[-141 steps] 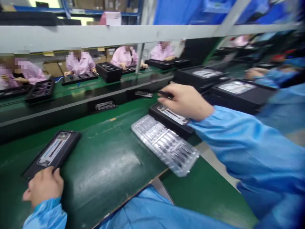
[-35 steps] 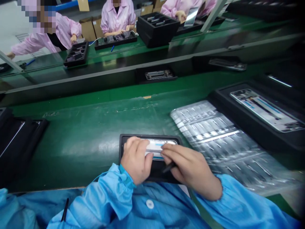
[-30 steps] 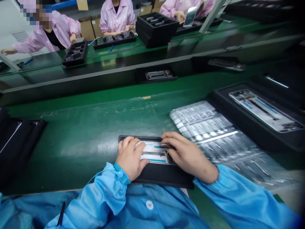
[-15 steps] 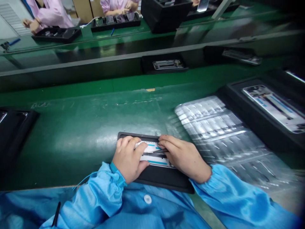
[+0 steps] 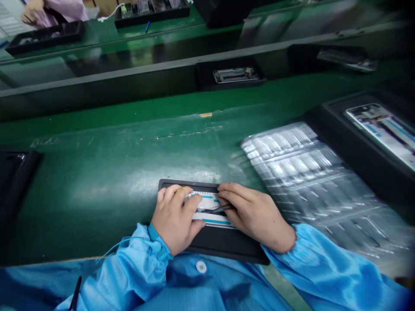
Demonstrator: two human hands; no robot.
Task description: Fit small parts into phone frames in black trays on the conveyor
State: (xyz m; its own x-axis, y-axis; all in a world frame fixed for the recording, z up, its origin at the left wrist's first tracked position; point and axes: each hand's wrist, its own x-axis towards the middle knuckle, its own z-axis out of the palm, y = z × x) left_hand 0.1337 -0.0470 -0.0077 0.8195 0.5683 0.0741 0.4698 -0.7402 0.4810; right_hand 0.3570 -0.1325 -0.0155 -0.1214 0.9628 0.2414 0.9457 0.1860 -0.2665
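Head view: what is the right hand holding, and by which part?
The right hand holds a slim black tool by its rear end.

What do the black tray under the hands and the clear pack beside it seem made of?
The tray looks like matte moulded plastic, dull with no glare. The pack looks like thermoformed plastic: see-through, glossy, with pocket ridges catching light.

The panel (image 5: 210, 219) looks white with blue stripes, in a black tray (image 5: 223, 247) on a green mat (image 5: 113, 190).

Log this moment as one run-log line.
left hand: on phone frame | right hand: pinching slim black tool | black tray: under frame, on green workbench
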